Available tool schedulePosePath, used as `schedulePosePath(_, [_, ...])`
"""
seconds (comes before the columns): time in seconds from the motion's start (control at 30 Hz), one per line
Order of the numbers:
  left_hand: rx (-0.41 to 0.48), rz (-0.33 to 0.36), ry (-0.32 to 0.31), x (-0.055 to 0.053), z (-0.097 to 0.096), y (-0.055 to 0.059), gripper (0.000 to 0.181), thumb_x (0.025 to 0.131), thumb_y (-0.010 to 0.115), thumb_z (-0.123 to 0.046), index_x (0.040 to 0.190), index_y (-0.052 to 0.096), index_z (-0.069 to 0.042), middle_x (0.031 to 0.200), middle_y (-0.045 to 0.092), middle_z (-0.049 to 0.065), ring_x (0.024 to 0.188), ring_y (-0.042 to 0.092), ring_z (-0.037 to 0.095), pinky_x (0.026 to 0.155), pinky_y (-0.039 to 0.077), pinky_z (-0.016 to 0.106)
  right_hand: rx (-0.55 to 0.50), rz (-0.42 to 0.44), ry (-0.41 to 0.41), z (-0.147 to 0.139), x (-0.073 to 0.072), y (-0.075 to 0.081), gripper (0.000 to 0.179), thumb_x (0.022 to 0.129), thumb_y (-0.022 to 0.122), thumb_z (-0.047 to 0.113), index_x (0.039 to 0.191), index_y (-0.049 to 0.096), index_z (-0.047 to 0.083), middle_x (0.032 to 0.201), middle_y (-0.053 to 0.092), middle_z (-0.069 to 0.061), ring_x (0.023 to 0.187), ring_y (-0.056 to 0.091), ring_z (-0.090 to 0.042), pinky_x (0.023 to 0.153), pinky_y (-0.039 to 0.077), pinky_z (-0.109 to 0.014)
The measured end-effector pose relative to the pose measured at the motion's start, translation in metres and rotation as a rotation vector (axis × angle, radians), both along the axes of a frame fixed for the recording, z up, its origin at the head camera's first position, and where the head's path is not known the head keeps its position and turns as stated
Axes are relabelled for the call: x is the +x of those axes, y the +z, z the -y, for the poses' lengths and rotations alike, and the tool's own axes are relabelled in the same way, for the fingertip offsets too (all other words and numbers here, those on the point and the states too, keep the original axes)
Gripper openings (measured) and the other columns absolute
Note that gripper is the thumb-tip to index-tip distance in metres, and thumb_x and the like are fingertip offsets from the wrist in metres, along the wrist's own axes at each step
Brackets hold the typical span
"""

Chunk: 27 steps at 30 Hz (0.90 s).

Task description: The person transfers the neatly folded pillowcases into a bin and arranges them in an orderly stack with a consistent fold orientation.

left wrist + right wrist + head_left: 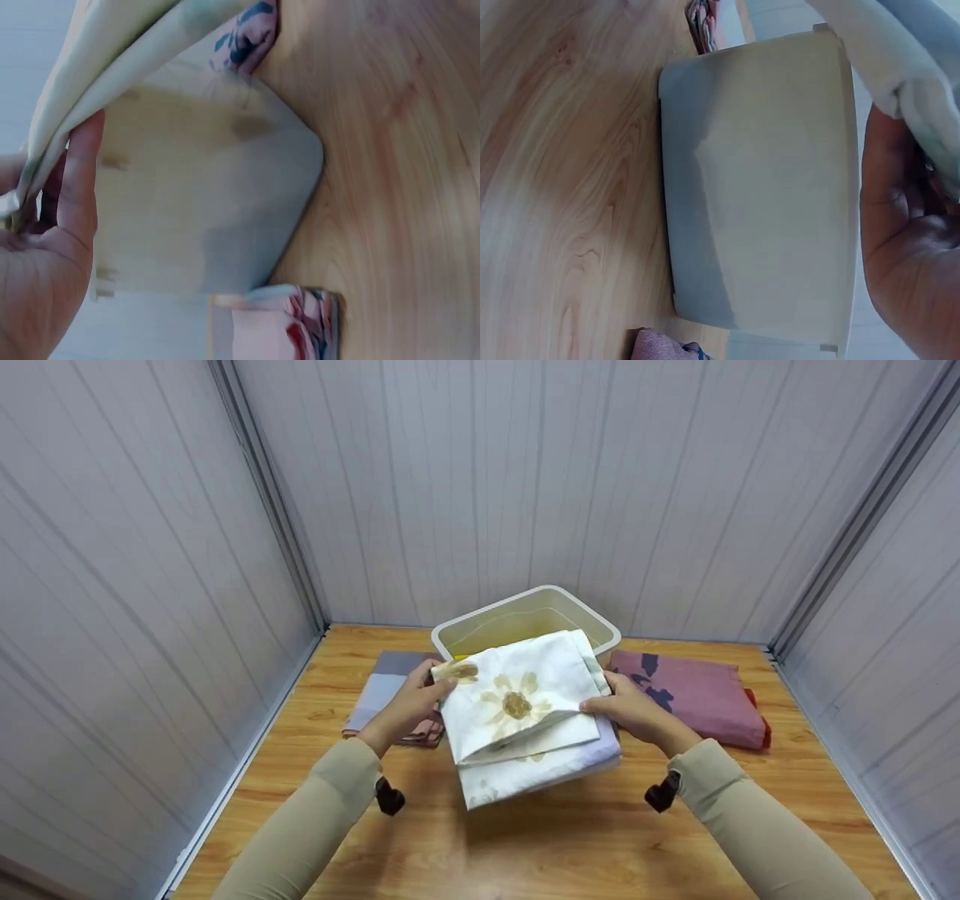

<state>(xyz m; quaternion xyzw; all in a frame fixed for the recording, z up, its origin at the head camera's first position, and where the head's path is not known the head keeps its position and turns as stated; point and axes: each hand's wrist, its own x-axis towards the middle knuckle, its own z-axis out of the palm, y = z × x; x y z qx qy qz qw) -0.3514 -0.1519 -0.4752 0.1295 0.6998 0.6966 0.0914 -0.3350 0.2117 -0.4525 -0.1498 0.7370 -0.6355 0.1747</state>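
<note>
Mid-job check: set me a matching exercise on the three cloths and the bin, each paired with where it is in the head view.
1. Floral cloth
2. Bin
3. Mauve cloth
4. Grey-pink cloth

A. On the table, right of the bin
B. Held by left hand and right hand
C. On the table, left of the bin
D. Standing between two cloths

Pairs: 1-B, 2-D, 3-A, 4-C

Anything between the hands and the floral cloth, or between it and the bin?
Nothing visible in either gap. The left hand and right hand grip the floral cloth directly; the grey cloth and purple cloth lie off to either side of the bin.
</note>
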Motion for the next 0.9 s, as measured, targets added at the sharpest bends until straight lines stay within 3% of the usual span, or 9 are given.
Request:
schedulePosePath(0.23, [0.079, 0.006, 0.044, 0.0, -0.018, 0.015, 0.029, 0.094, 0.05, -0.018, 0.119, 0.039, -0.005, 0.106, 0.053, 0.021, 0.08, 0.062, 0.032, 0.058, 0.052, 0.047, 0.024, -0.003, -0.075, 0.003, -0.004, 0.016, 0.053, 0.08, 0.063, 0.004, 0.126, 0.039, -0.003, 0.11, 0.053, -0.025, 0.089, 0.061, -0.033, 0.072, 0.051, -0.044])
schedulePosePath(0.43, [0.128, 0.0, 0.103, -0.006, -0.026, 0.024, 0.036, 0.093, 0.052, -0.013, 0.126, 0.041, -0.005, 0.109, 0.056, 0.019, 0.087, 0.062, 0.03, 0.065, 0.053, 0.044, 0.129, -0.108, -0.134, 0.006, -0.008, 0.026, 0.045, 0.08, 0.063, 0.007, 0.121, 0.045, 0.0, 0.105, 0.057, -0.021, 0.085, 0.062, -0.029, 0.071, 0.052, -0.039])
schedulePosePath(0.57, [0.097, 0.035, 0.133, -0.009, -0.033, 0.028, 0.044, 0.088, 0.058, -0.011, 0.127, 0.039, -0.005, 0.107, 0.057, 0.019, 0.085, 0.063, 0.03, 0.065, 0.053, 0.042, 0.203, -0.168, -0.194, 0.006, -0.013, 0.027, 0.041, 0.078, 0.064, 0.008, 0.116, 0.05, 0.002, 0.101, 0.059, -0.017, 0.082, 0.061, -0.025, 0.069, 0.052, -0.036])
schedulePosePath(0.7, [0.034, 0.072, 0.148, -0.01, -0.04, 0.031, 0.057, 0.077, 0.07, -0.01, 0.123, 0.036, -0.007, 0.106, 0.058, 0.017, 0.082, 0.063, 0.029, 0.064, 0.053, 0.041, 0.206, -0.191, -0.24, 0.004, -0.018, 0.027, 0.039, 0.075, 0.065, 0.007, 0.112, 0.053, 0.001, 0.097, 0.06, -0.016, 0.08, 0.06, -0.024, 0.068, 0.051, -0.034])
schedulePosePath(0.9, [-0.05, 0.05, 0.175, -0.011, -0.042, 0.033, 0.059, 0.069, 0.075, -0.005, 0.115, 0.039, -0.004, 0.106, 0.057, 0.015, 0.086, 0.062, 0.026, 0.069, 0.052, 0.036, 0.229, -0.191, -0.27, -0.005, -0.023, 0.03, 0.041, 0.074, 0.072, 0.012, 0.111, 0.056, 0.004, 0.094, 0.06, -0.013, 0.077, 0.059, -0.02, 0.066, 0.05, -0.03])
